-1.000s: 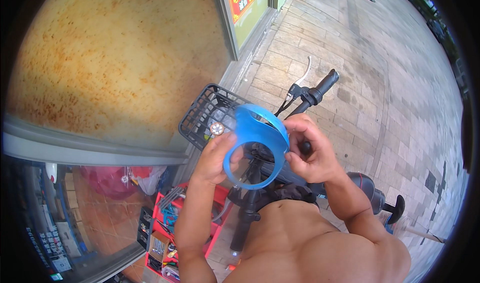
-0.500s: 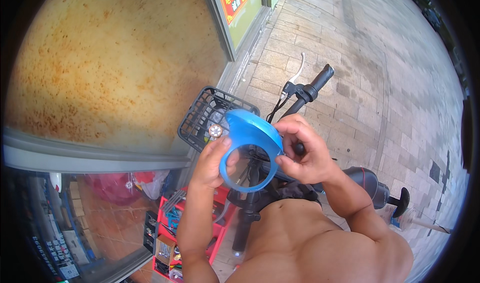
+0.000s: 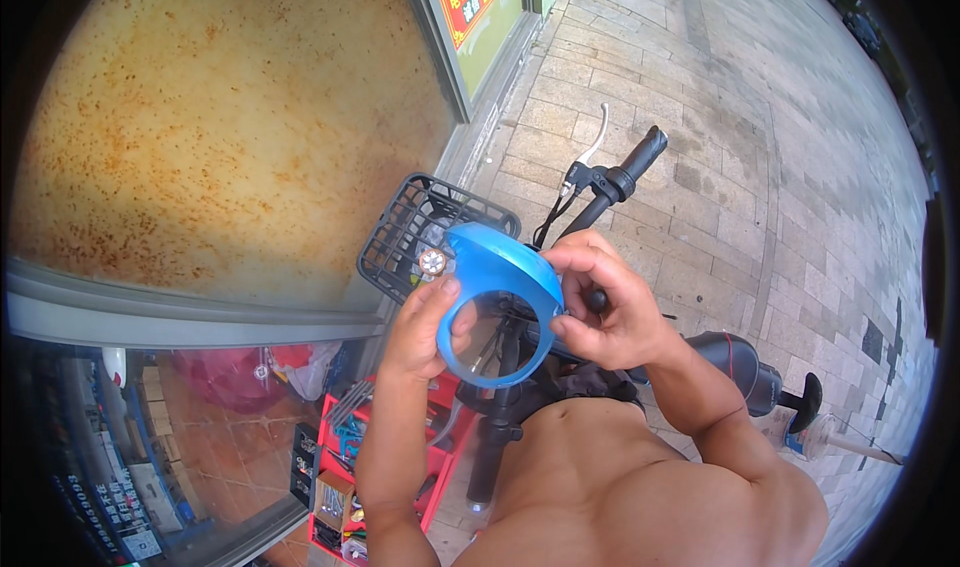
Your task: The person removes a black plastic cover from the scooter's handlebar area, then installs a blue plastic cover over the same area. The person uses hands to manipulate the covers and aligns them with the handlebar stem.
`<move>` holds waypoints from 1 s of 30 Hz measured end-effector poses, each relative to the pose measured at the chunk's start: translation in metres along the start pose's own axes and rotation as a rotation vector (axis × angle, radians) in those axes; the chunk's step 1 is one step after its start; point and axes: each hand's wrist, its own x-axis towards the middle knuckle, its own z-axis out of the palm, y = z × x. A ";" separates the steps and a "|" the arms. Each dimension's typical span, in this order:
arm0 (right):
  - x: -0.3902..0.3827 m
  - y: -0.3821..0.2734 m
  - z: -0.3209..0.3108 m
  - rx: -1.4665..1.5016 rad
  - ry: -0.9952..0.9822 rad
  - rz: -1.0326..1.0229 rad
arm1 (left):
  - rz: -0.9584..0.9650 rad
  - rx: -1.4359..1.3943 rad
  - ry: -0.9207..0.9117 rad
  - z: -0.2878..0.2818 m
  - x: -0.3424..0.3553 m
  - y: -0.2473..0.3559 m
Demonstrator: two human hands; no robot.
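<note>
In the head view, the blue ring piece [image 3: 490, 262], a smooth band with a raised curved flange along its upper side, hangs in the air between the two hands, in front of the wearer's belly and above the black stem [image 3: 488, 457] of a parked two-wheeler. The main risk, I judge, is a drop: nothing seems to bear the piece but fingertips, so a slackened grip on one side could let it swing and slip, perhaps onto the paving [image 3: 690, 87] or down among the tools in the red toolbox [image 3: 436, 459] below. A hard pull of the hands apart could strain the thin band, and a swing outward might knock it on the handlebar [image 3: 636, 162] or the black basket [image 3: 412, 182] just beyond. As for the fingers, the left hand [image 3: 418, 335] is closed on the band's left side, its thumb on the near face and a fingertip showing through the round opening. The right hand [image 3: 618, 315] is partly open: thumb and forefinger stand apart in a loose arch, their tips on the flange's right edge, the other fingers curled back; how firmly they press I cannot tell. A black knob [image 3: 597, 300] shows within that arch, and whether the right hand touches it is unclear.
</note>
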 end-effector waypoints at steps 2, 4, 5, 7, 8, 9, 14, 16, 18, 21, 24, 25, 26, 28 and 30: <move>0.000 0.000 0.000 -0.003 -0.002 0.001 | 0.000 -0.002 0.003 0.000 0.000 0.000; 0.000 0.000 0.000 -0.003 -0.006 0.005 | 0.000 0.000 0.008 0.001 -0.001 0.000; 0.000 0.000 0.000 -0.002 -0.010 0.009 | -0.001 -0.004 0.004 0.000 -0.001 0.000; -0.001 0.000 -0.001 0.002 -0.017 0.010 | -0.001 -0.011 -0.002 -0.002 -0.001 -0.001; -0.001 0.000 -0.001 0.005 -0.020 0.008 | 0.000 -0.010 -0.001 -0.002 -0.002 -0.001; -0.001 0.001 -0.002 0.007 -0.022 0.005 | 0.000 -0.009 0.000 -0.002 -0.001 -0.001; -0.001 0.004 -0.005 0.038 -0.042 -0.009 | 0.010 0.003 0.010 0.001 -0.002 0.000; 0.000 0.004 -0.007 0.045 -0.046 -0.007 | 0.013 0.002 0.010 0.001 -0.002 0.000; 0.000 0.006 -0.008 0.039 -0.047 -0.009 | 0.025 0.010 0.012 0.003 -0.001 0.000; 0.000 0.008 -0.010 0.064 -0.038 0.008 | 0.041 0.023 0.032 0.007 -0.001 0.001; 0.000 0.012 -0.012 0.078 -0.029 0.005 | 0.047 0.012 0.060 0.009 -0.001 0.001; 0.000 0.014 -0.013 0.078 -0.028 0.004 | 0.047 0.004 0.069 0.010 -0.001 0.001; 0.000 0.015 -0.013 0.078 -0.026 0.003 | 0.052 0.013 0.086 0.011 -0.001 0.001; 0.001 0.017 -0.014 0.080 -0.025 0.001 | 0.060 0.030 0.119 0.014 0.000 0.002; 0.002 0.019 -0.015 0.084 -0.025 -0.002 | 0.058 0.029 0.130 0.013 0.001 0.001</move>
